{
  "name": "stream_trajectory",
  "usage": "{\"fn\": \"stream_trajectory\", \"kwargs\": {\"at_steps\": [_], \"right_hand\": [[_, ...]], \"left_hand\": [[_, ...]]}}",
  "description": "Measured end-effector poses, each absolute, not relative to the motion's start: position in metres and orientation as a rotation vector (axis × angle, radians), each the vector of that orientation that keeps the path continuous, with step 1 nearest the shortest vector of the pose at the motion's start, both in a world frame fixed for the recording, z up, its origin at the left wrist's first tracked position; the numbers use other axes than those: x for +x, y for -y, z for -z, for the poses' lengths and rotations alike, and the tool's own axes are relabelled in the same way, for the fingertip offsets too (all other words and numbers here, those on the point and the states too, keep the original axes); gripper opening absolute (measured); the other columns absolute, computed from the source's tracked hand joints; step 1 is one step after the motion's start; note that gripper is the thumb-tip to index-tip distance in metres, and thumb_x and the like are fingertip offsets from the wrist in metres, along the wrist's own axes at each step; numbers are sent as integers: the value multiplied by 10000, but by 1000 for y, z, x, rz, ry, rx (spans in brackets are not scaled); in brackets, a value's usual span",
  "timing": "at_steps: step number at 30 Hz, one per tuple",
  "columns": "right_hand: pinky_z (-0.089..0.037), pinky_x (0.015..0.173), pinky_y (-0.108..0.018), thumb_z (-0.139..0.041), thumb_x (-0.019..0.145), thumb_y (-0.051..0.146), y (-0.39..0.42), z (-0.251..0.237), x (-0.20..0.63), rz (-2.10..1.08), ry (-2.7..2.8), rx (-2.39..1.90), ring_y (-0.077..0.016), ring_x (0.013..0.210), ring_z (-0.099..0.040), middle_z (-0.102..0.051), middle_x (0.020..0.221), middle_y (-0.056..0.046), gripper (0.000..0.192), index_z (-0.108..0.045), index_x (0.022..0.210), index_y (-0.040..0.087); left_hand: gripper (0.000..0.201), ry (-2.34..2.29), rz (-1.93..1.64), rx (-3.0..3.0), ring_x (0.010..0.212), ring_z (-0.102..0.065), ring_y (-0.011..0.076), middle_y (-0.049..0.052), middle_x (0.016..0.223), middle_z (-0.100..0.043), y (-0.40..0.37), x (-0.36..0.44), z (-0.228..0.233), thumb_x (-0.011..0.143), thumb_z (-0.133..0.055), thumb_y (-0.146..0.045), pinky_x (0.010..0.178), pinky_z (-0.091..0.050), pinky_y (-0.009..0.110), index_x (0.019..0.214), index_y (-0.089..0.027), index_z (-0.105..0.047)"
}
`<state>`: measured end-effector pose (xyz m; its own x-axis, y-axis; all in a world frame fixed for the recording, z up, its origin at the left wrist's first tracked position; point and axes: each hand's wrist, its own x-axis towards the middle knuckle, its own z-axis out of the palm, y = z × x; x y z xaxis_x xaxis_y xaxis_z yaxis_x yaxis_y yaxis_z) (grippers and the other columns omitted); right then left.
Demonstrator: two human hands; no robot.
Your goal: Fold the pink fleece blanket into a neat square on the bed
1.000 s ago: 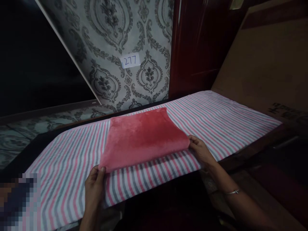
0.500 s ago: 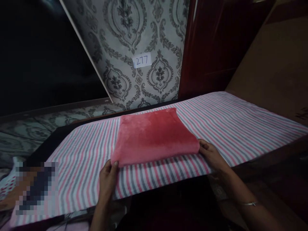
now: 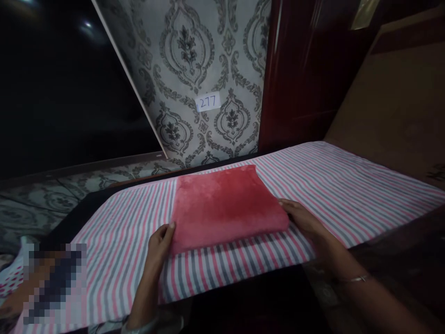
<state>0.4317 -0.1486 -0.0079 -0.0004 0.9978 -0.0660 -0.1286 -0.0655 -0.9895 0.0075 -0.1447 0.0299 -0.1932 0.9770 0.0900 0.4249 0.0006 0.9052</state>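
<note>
Towel (image 3: 225,206), red and plush, is seen folded into a flat rectangle on the striped cloth (image 3: 347,195) that covers the table. Its near left corner is touched by the left hand (image 3: 158,243), fingers together; its right edge is pressed by the right hand (image 3: 304,220), fingers laid flat. Folding appears largely done; only squaring of edges seems left.

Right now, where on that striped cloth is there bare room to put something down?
Right of the red folded towel, past the right hand, the striped cloth lies bare to its far end. A smaller bare patch lies beyond the left hand. The near strip between both hands is tight.
</note>
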Motion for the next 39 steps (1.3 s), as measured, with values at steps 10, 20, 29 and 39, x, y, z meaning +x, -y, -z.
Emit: {"fn": "stream_trajectory", "kwargs": {"at_steps": [10, 20, 29, 39], "right_hand": [[-503, 820, -326, -829, 667, 434, 136, 0, 432, -1541, 1022, -1010, -205, 811, -680, -769, 898, -68, 350, -743, 872, 164], [-518, 645, -276, -802, 646, 327, 120, -7, 427, -1569, 915, -1052, -161, 596, -631, -735, 678, -31, 193, -709, 690, 164], [-472, 566, -258, -745, 619, 305, 105, -4, 421, -1326, 929, -1154, -148, 552, -584, -704, 623, -7, 141, -653, 640, 200], [-494, 626, -276, -767, 608, 351, 107, 0, 425, -1417, 964, -1087, -152, 599, -601, -709, 673, -27, 226, -663, 703, 174]], "left_hand": [[485, -1906, -1131, 1616, 696, -565, 215, 30, 634, -618, 115, 3, -27, 678, -467, -684, 648, -419, 315, 653, -215, -587], [487, -1927, -1015, 1625, 702, -613, 255, 60, 681, -653, 106, 12, -42, 700, -475, -691, 644, -438, 336, 740, -222, -599], [270, -2202, -964, 1803, 766, -644, 306, 160, 755, -697, 96, 17, -36, 850, -322, -387, 710, -420, 366, 665, -266, -477], [478, -1904, -880, 1619, 886, -691, 330, 140, 820, -756, 76, -2, -40, 774, -439, -620, 758, -513, 393, 681, -210, -666]]}}
